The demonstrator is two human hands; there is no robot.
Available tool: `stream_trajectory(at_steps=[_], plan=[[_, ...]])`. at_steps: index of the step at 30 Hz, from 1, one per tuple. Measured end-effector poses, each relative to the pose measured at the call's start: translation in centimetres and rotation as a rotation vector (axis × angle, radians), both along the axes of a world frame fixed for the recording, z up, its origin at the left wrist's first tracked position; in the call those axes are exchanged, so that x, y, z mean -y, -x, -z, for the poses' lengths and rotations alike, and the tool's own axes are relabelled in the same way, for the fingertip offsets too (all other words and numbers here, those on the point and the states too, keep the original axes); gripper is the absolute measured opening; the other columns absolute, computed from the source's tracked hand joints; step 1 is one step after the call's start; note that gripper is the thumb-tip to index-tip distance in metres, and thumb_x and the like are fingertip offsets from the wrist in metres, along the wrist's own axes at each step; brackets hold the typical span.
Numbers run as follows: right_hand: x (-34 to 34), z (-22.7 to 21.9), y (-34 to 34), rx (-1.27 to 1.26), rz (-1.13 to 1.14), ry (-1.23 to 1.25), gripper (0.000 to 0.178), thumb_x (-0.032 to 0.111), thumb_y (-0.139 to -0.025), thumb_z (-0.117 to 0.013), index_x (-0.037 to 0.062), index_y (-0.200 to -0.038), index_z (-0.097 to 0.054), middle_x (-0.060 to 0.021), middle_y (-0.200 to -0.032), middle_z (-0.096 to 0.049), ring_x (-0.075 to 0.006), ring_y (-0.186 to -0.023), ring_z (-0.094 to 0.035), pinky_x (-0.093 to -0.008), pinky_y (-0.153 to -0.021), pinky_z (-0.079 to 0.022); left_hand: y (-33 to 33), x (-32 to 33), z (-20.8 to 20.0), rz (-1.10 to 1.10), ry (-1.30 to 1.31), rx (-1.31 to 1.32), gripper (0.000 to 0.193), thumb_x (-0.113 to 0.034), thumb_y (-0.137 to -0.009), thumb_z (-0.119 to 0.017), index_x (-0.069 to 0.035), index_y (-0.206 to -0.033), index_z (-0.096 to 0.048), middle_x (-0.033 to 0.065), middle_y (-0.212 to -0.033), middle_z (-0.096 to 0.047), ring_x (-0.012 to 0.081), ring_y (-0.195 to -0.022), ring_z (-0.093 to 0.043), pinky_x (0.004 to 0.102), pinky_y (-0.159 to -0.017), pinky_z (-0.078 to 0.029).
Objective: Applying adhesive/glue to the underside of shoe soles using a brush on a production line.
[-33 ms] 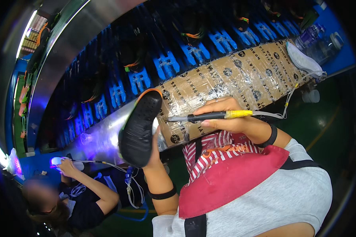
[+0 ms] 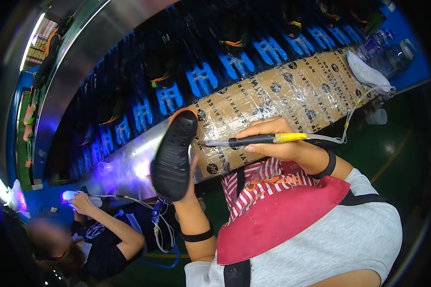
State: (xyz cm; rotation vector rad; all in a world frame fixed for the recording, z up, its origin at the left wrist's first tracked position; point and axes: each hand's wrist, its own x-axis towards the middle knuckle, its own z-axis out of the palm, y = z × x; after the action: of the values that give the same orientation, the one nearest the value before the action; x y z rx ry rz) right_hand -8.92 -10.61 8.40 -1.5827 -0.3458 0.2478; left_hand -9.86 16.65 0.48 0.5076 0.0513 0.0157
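Gripping blk shoe (image 2: 174,158) in L hand (image 2: 190,187) over L edge of cardboard (image 2: 273,103); pinching corded tool (image 2: 254,140) in R hand (image 2: 285,149), aiming tip at shoe, can't tell if touching; w/ white pad (image 2: 368,72) nr far R corner of cardboard.

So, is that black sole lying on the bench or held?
Held: the left hand shows along the right edge of the black sole. Whether it also touches the bench, I cannot tell.

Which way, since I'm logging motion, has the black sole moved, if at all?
Yes: the black sole has shifted slightly right, judged against the stationary taped cardboard.
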Motion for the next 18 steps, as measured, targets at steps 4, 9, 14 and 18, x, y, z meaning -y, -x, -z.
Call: stream_trajectory(at_steps=[4,9,14,18], plan=[[0.4,0.6,0.0,0.103,0.027,-0.036,0.027,0.006,-0.072,-0.067,0.0012,-0.099,-0.064,-0.0103,-0.089,-0.066,-0.0096,-0.076,-0.060,-0.0220,-0.067,-0.047,3.1,0.5,1.7,0.224,0.159,-0.161,0.079,-0.055,-0.080,-0.042,-0.004,-0.137,-0.020,0.0250,-0.138,-0.022,0.0433,-0.127,-0.022,0.0611,-0.097,-0.025],[0.3,0.0,-0.2,-0.056,0.129,0.013,0.026,0.005,-0.072,-0.065,-0.0020,-0.097,-0.064,-0.0124,-0.082,-0.066,-0.0118,-0.074,-0.062,-0.0225,-0.066,-0.048,4.6,3.6,2.1,0.347,0.523,-0.279,0.076,-0.053,-0.081,-0.039,-0.005,-0.137,-0.022,0.0253,-0.137,-0.025,0.0435,-0.125,-0.024,0.0580,-0.094,-0.031],[-1.0,0.4,0.3,0.057,0.165,0.012,0.022,0.009,-0.074,-0.065,0.0024,-0.095,-0.064,-0.0072,-0.076,-0.066,-0.0069,-0.068,-0.061,-0.0210,-0.059,-0.047,4.8,4.9,2.7,0.399,0.499,-0.263,0.076,-0.055,-0.079,-0.042,-0.008,-0.136,-0.023,0.0269,-0.132,-0.031,0.0440,-0.118,-0.035,0.0576,-0.088,-0.038],[-2.7,-1.0,0.3,0.140,0.177,-0.027,0.022,0.012,-0.074,-0.064,0.0018,-0.094,-0.063,-0.0092,-0.069,-0.063,-0.0116,-0.061,-0.062,-0.0239,-0.055,-0.048,4.8,6.5,2.7,0.361,0.344,-0.097,0.081,-0.066,-0.077,-0.037,-0.011,-0.136,-0.024,0.0224,-0.130,-0.036,0.0399,-0.116,-0.039,0.0529,-0.087,-0.040]])
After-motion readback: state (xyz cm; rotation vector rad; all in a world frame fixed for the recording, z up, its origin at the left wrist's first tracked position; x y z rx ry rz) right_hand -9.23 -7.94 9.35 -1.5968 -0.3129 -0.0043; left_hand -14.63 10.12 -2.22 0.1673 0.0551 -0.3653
